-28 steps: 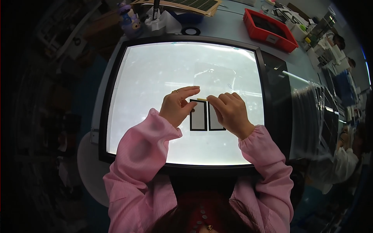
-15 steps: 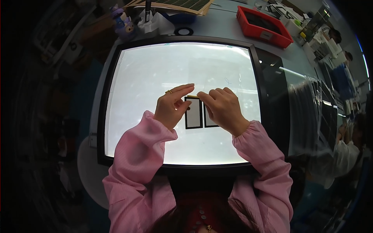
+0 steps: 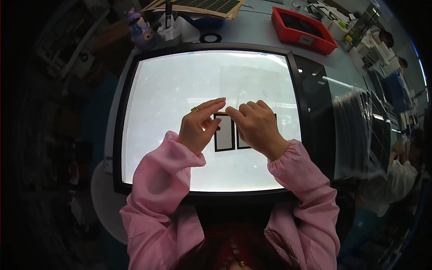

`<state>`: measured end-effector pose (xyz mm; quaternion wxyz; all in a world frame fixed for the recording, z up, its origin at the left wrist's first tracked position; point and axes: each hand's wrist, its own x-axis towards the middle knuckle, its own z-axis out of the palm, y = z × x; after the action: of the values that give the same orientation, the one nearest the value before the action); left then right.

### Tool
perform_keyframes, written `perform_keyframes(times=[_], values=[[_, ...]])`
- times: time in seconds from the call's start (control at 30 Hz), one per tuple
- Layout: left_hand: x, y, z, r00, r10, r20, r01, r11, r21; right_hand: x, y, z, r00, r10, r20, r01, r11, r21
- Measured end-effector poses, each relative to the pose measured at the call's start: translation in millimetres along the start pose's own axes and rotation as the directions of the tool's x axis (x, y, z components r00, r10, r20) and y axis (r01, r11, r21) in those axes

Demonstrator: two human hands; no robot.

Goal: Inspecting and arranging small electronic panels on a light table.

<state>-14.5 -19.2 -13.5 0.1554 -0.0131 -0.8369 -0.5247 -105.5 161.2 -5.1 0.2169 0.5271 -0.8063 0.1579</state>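
Over the middle of the light panel [image 3: 171,90], the left hand [image 3: 198,128] and right hand [image 3: 256,128] meet fingertip to fingertip, pinching a thin strip [image 3: 221,112] above two dark-framed rectangles [image 3: 224,132]. A red tray [image 3: 302,28] sits at the tabletop's far right.

Two framed panes [image 3: 225,132] lie side by side on the light table [image 3: 171,90]
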Motion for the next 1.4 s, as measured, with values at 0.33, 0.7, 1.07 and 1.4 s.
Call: perform_keyframes(times=[0.33,0.7,1.07,1.4], values=[[1,4,-11,1.0,0.008,-0.015,-0.008,1.0,0.017,-10,24,-10,0.999,0.033,0.037,-0.032,0.999,-0.039],[2,8,-22,0.996,0.09,-0.022,-0.089,0.995,0.052,-21,50,-16,0.999,0.043,-0.022,-0.045,0.989,-0.141],[4,9,-33,0.939,0.341,-0.055,-0.318,0.916,0.243,-41,86,-19,0.981,0.148,-0.125,-0.182,0.923,-0.339],[4,14,-38,0.928,0.344,-0.142,-0.301,0.918,0.258,-58,106,-6,0.918,0.303,-0.258,-0.362,0.903,-0.229]])
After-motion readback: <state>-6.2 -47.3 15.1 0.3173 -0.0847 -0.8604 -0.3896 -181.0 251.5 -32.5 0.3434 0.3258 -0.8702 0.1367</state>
